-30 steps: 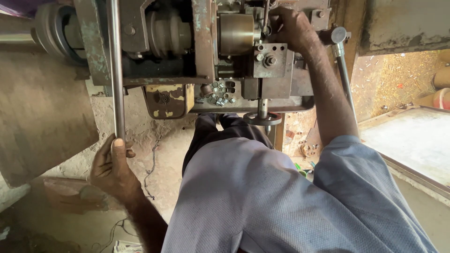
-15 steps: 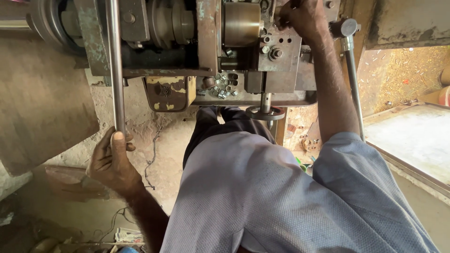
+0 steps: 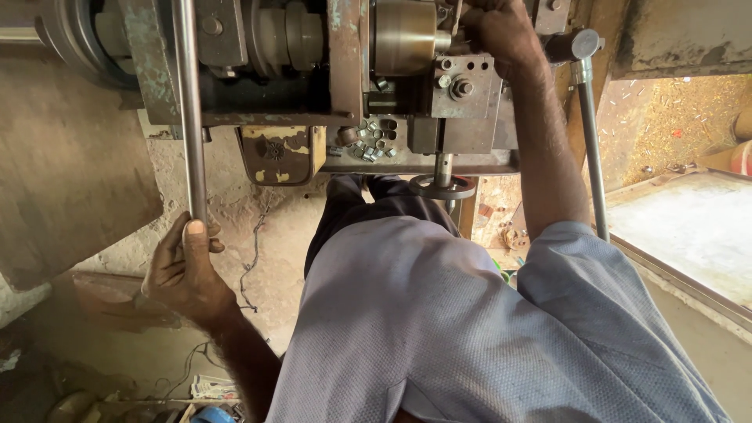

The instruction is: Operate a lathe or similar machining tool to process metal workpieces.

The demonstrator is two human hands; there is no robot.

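Gripping nearest the camera, the left hand [image 3: 184,270] is wrapped around the lower end of a long steel rod [image 3: 189,117], fingers [image 3: 176,247] clenched on it with the thumb laid up along the shaft. The rod's long axis runs straight up and away from that hand, passing in front of the worn lathe body [image 3: 258,70] and out of the top of the view, so the hand holds only its near tip.

Farther off and across the machine, the right hand [image 3: 501,31] reaches up beside the brass-coloured chuck [image 3: 403,35], closed over something at the tool block [image 3: 466,86]; what it grasps is hidden by the knuckles. Loose small metal pieces [image 3: 372,145] lie on the ledge below. Well apart from the rod, a knobbed lever [image 3: 589,141] hangs beside the right forearm.
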